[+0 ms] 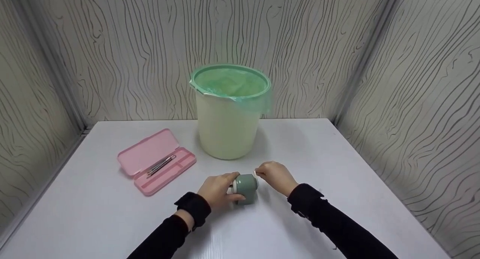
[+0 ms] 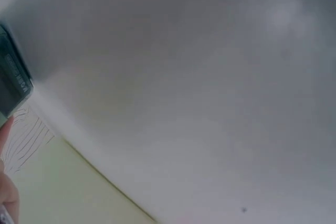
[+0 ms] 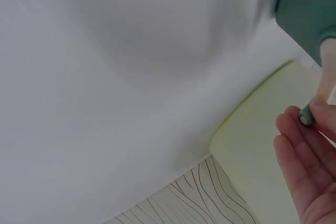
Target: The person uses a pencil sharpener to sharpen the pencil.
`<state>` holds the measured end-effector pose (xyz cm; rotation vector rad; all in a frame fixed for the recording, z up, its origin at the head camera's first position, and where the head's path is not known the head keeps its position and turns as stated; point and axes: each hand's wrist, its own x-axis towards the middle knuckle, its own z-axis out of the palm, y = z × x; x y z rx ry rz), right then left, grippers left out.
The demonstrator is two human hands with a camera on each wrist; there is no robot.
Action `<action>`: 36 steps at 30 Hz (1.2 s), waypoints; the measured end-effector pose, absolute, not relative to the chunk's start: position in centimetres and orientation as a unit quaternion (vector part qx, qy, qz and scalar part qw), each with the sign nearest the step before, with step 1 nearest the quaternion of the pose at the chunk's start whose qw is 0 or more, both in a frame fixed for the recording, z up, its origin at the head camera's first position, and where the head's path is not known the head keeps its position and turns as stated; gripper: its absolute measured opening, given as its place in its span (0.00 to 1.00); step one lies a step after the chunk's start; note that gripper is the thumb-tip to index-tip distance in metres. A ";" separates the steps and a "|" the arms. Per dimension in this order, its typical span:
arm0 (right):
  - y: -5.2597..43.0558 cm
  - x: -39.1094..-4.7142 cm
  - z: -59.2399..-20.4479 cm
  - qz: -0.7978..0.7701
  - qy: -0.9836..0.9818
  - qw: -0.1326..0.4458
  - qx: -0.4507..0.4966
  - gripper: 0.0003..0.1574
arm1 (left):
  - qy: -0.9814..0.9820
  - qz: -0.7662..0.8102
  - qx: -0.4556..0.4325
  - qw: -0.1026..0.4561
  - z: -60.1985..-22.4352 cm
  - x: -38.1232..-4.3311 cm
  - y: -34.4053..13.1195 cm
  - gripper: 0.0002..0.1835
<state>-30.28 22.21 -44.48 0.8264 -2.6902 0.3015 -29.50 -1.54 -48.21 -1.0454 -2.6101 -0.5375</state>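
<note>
Left hand (image 1: 215,190) grips 1 green crank sharpener (image 1: 247,186), standing before the bin (image 1: 227,128); right hand (image 1: 276,177) pinches its crank knob (image 3: 306,115). Pencil inside: unconfirmed, view obstructed. Hazard: a slackened left grip could let the body twist.

Tall bin (image 1: 227,128) blocking behind green device (image 1: 245,187), pink case (image 1: 149,152) obstructing left, passing room on tabletop (image 1: 337,165) at right

The green sharpener (image 1: 246,189) (its crank arm (image 3: 328,66) white) stands on the table (image 1: 318,150).
</note>
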 end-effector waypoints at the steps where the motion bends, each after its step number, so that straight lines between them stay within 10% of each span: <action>1: 22.2 -30.3 -44.7 0.102 -0.940 0.151 0.289 0.05 | -0.902 -0.187 -0.363 0.141 -48.2 -29.5 -1.6 0.37; 36: 22.9 -27.7 -47.7 0.134 -0.940 0.094 0.300 0.04 | -0.922 -0.224 -0.305 0.078 -47.5 -28.9 -1.1 0.35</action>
